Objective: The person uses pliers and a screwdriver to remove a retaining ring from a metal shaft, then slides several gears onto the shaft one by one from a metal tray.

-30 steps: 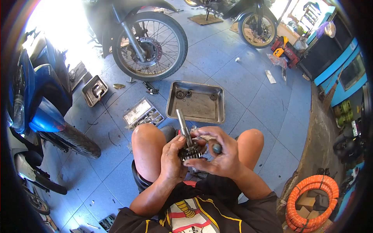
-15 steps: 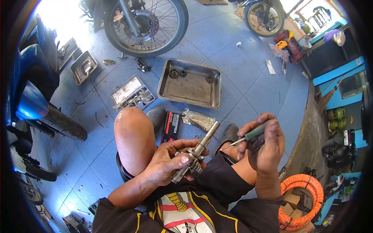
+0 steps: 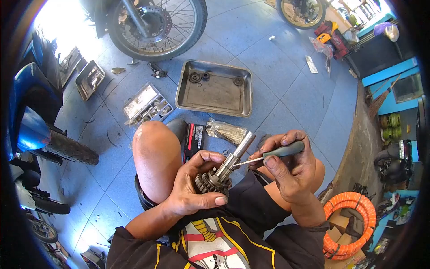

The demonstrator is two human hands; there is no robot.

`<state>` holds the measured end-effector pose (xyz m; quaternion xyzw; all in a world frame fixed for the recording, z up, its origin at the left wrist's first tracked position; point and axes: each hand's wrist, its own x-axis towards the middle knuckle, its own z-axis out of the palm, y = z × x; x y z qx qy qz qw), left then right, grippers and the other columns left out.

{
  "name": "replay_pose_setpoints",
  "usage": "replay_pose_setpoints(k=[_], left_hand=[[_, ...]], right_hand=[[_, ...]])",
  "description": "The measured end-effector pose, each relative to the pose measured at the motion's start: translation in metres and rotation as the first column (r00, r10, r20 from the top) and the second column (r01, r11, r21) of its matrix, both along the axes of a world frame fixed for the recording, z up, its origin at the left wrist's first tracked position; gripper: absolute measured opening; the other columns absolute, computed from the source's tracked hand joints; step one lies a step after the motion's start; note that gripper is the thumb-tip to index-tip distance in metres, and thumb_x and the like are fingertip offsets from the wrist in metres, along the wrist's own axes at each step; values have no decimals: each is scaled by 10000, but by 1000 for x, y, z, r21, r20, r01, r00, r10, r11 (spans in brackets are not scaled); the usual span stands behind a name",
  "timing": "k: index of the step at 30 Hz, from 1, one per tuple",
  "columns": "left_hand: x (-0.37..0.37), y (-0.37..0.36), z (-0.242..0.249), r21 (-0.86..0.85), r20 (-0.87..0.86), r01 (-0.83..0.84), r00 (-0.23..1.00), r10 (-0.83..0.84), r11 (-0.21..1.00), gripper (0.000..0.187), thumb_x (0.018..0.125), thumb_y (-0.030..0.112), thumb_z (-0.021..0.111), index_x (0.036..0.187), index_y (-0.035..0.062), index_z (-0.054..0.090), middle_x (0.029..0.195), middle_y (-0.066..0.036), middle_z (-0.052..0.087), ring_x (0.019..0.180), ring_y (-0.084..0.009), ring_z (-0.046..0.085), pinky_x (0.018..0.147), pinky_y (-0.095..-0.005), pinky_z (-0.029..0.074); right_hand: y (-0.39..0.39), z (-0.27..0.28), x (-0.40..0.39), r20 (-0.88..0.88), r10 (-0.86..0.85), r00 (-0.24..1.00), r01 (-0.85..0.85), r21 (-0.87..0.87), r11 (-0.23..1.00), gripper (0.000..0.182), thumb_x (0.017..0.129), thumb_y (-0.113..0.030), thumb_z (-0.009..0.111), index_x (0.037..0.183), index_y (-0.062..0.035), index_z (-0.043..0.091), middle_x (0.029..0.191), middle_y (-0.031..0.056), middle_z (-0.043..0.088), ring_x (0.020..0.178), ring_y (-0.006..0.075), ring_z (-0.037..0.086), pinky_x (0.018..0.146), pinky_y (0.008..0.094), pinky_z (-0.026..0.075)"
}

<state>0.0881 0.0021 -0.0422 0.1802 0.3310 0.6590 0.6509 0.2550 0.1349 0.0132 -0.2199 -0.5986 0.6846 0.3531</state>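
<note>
My left hand (image 3: pixel 190 186) is closed around a metal gear shaft (image 3: pixel 229 162), its bare splined end pointing up and to the right. Toothed gears (image 3: pixel 212 180) sit low on the shaft, partly covered by my fingers. In my right hand (image 3: pixel 291 168) is a screwdriver (image 3: pixel 283 150) with a dark green handle, gripped between thumb and fingers. Its thin tip reaches left to the splined part of the shaft, just above the gears.
Beyond my knees lies a metal tray (image 3: pixel 214 108) holding a few small gears. Left of it is an opened parts case (image 3: pixel 148 105). A black and red box (image 3: pixel 193 140) and a plastic-wrapped chain (image 3: pixel 227 131) lie nearer. Orange-wrapped tyres (image 3: pixel 329 249) stand at right; a motorcycle wheel (image 3: pixel 197 38) is ahead.
The screwdriver has moved left, and its tip now meets the shaft. My left hand has turned the shaft, showing more of the gears, and its thumb has shifted lower.
</note>
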Motion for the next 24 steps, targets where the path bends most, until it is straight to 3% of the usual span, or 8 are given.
replay_pose_setpoints(k=[1,7,11,14,16,17,22,24], left_hand=[[-1,1,2,34,-42,6,999,-4,999,825,627,145,871,1284,-4,394,1164,-193,591,1036,-236,614,924,-356,483],[-1,0,1,69,-287,10,958,11,998,819,641,138,914,1292,-59,459,1193,-123,592,1068,-163,574,928,-284,450],[-6,-1,-5,81,-460,81,887,-35,993,878,628,139,921,1340,-80,456,1227,-142,586,1036,-167,594,929,-285,450],[-9,-3,-12,106,-383,127,921,-77,986,890,674,95,874,1400,-98,398,1275,-187,571,1023,-192,617,887,-309,502],[-11,-2,-3,42,317,141,937,-147,989,886,717,85,821,1438,-96,337,1306,-230,551,1060,-233,626,830,-344,558],[-10,-2,0,75,431,129,890,-148,989,876,737,101,787,1448,-92,314,1347,-274,511,1086,-272,629,786,-379,590],[-10,-10,0,-12,273,197,944,-186,980,941,714,138,812,1465,-81,290,1430,-293,424,1189,-316,580,910,-397,543],[-3,-8,-5,77,256,71,963,-89,994,946,714,145,815,1470,-71,289,1444,-287,413,1258,-329,524,1025,-436,461]], right_hand=[[1,1,0,3,-2,1000,2,-5,1000,322,917,39,577,1137,-56,362,1031,182,558,918,257,663,792,411,602],[-4,4,-1,55,-23,998,26,-45,999,332,907,45,591,1136,-27,362,998,166,567,869,254,682,760,388,617],[1,4,-3,133,9,991,1,-79,997,358,900,37,624,1144,-5,366,942,138,601,816,161,667,745,296,585],[8,0,-6,142,25,990,-6,-132,991,326,909,-11,642,1126,7,400,918,119,615,813,139,663,703,273,585],[11,-3,-8,211,-10,977,45,-162,986,303,909,-34,655,1110,10,433,912,100,614,819,134,658,670,269,589],[14,-1,-7,203,17,979,30,-228,973,288,912,-62,666,1099,5,458,916,87,603,821,131,655,649,273,594],[20,-1,-6,160,63,985,-12,-303,953,271,925,-79,657,1096,-4,462,900,94,610,801,134,659,627,273,599],[19,-4,-6,100,102,990,-61,-349,935,255,933,-79,645,1093,-2,462,875,105,623,744,146,670,593,271,595]])
